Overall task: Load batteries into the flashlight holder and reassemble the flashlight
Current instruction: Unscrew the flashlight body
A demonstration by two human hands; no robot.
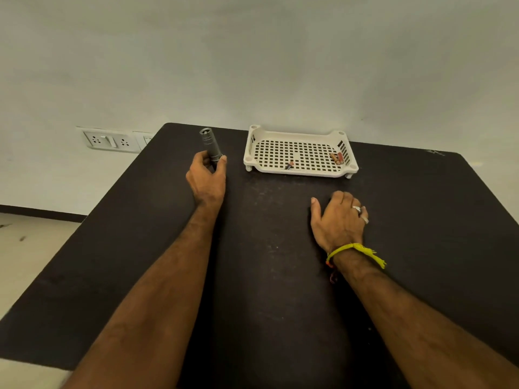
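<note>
the dark bench [266,276] fills the view, its far edge against a pale wall. at about 12 o'clock on it sits a white perforated tray [297,172] (short feet at its corners), holding two batteries [337,158] side by side by its right wall and one battery [289,165] near its front rim. at 11 o'clock the left hand [206,178] grips the lower end of the grey flashlight [210,144], fingers curled round it. at 2 o'clock the right hand [338,217] rests on the bench, fingers loosely bent, holding nothing.

flashlight [211,146] base hidden in left grip [206,178]
</note>
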